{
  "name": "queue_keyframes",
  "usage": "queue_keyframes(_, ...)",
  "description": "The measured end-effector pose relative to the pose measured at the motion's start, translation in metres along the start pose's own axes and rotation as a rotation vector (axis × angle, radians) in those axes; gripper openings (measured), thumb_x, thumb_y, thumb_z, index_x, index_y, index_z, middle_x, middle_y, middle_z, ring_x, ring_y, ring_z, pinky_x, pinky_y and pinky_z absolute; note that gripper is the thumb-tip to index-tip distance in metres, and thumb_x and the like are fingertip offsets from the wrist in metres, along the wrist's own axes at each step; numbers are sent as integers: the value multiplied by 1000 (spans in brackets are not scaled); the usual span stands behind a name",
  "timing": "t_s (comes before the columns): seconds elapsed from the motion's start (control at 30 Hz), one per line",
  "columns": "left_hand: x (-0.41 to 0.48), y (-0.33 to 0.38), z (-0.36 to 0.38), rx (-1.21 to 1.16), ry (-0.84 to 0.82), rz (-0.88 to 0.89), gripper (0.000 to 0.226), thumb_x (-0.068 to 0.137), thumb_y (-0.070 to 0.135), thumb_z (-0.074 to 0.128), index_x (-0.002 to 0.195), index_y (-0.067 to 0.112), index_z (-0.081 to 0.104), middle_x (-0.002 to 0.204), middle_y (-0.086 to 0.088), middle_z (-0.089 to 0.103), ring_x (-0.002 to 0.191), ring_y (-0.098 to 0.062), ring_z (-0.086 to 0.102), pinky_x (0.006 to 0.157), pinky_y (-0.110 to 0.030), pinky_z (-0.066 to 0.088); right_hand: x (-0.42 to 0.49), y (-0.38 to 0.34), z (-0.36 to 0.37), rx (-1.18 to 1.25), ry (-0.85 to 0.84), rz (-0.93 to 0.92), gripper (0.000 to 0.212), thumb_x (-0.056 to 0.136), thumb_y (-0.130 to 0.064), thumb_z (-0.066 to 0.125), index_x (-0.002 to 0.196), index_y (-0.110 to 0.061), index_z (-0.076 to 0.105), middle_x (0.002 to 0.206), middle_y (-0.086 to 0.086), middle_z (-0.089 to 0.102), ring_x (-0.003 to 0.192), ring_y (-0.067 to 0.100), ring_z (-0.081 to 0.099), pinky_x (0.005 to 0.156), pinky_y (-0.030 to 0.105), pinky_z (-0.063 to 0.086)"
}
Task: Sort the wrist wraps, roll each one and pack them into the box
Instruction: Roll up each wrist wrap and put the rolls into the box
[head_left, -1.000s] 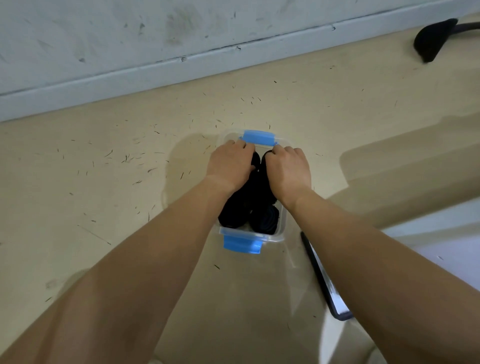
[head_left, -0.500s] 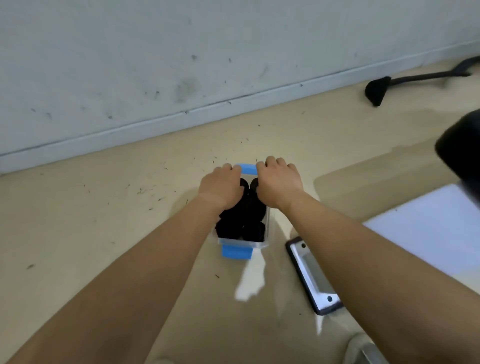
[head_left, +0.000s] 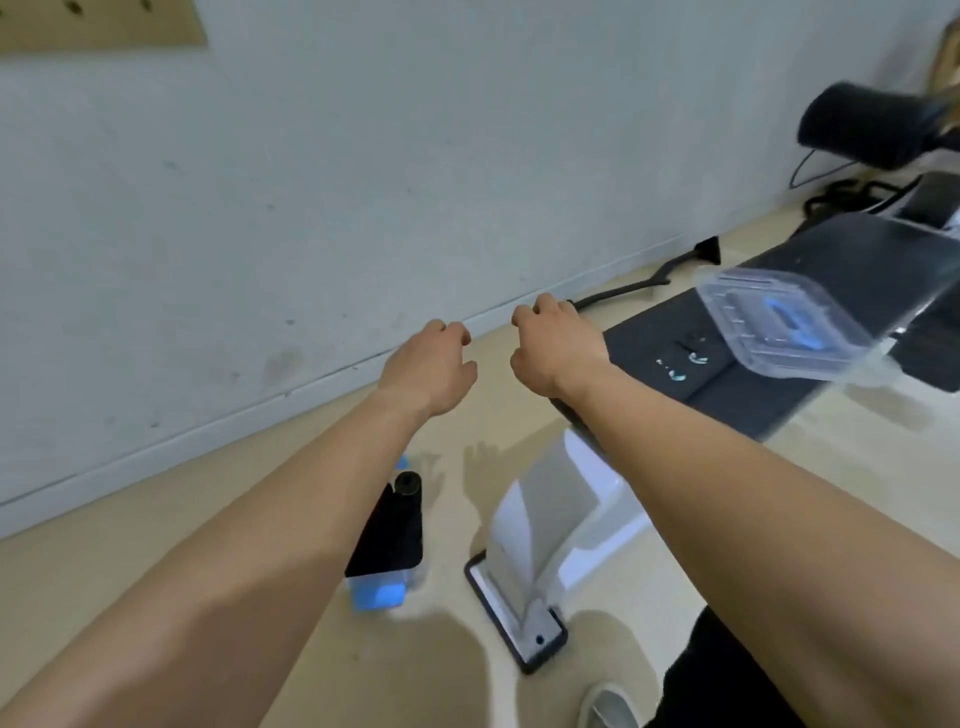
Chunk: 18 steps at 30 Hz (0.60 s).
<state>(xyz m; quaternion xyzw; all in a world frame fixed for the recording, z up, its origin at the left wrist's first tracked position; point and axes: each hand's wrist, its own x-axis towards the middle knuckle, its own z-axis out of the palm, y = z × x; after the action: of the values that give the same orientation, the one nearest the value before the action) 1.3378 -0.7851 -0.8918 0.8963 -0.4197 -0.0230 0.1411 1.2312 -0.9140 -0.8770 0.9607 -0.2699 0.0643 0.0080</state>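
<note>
The clear plastic box (head_left: 382, 592) with blue clips stands on the floor under my left forearm, filled with black rolled wrist wraps (head_left: 389, 525). My left hand (head_left: 431, 366) and my right hand (head_left: 558, 345) are raised above the floor, away from the box. Both have loosely curled fingers and hold nothing. The clear box lid (head_left: 784, 325) with its blue clip lies on a dark bench at the right, well beyond my right hand.
A dark padded bench (head_left: 737, 364) with a white frame (head_left: 566, 525) runs from the lower middle to the right. A grey wall (head_left: 363, 182) and skirting lie ahead. Black cables and a dark pad (head_left: 867, 130) sit at the far right.
Both hands have lifted out of the box and risen away from it. The view has swung up and right, bringing the bench and the lid into sight.
</note>
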Motion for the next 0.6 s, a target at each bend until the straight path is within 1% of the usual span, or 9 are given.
queue_keyframes(0.1,15,59,-7,-18,30,89,45,102,31,54,145,18,50,143,-6,52,128,-28,55,102,-42,48,-14,61,-27,3,51,83,41,95,-24,50,135,-14,50,133,13,49,123,34,49,97,45,45)
queue_keyframes(0.2,31,117,-4,-43,26,177,43,101,30,54,143,20,51,141,-5,53,127,-29,56,100,-42,49,-29,125,-43,1,56,194,44,96,-26,50,137,-12,48,137,15,48,127,36,47,98,47,43)
queue_keyframes(0.3,46,171,11,-91,-17,273,41,98,29,58,138,25,56,135,-4,59,124,-28,57,100,-42,50,-44,188,-42,26,40,338,49,96,-31,52,141,-11,47,143,15,46,131,37,45,100,49,43)
queue_keyframes(0.4,57,221,38,-79,-61,412,42,94,32,64,136,30,59,129,-4,64,122,-29,58,100,-44,50,-62,243,-27,87,-13,451,50,97,-34,51,144,-18,48,148,13,44,134,37,44,106,49,43)
queue_keyframes(0.5,59,261,72,13,-92,502,48,94,38,65,140,36,55,133,-5,58,126,-30,50,103,-46,46,-78,272,-3,109,-74,414,48,91,-27,54,140,-26,52,144,9,47,132,34,45,107,48,42)
queue_keyframes(0.6,57,280,98,49,-74,478,44,97,36,63,140,32,54,134,-7,53,125,-30,48,101,-44,44,-85,280,18,128,-6,357,47,87,-21,59,134,-25,53,138,8,50,125,34,46,102,48,45)
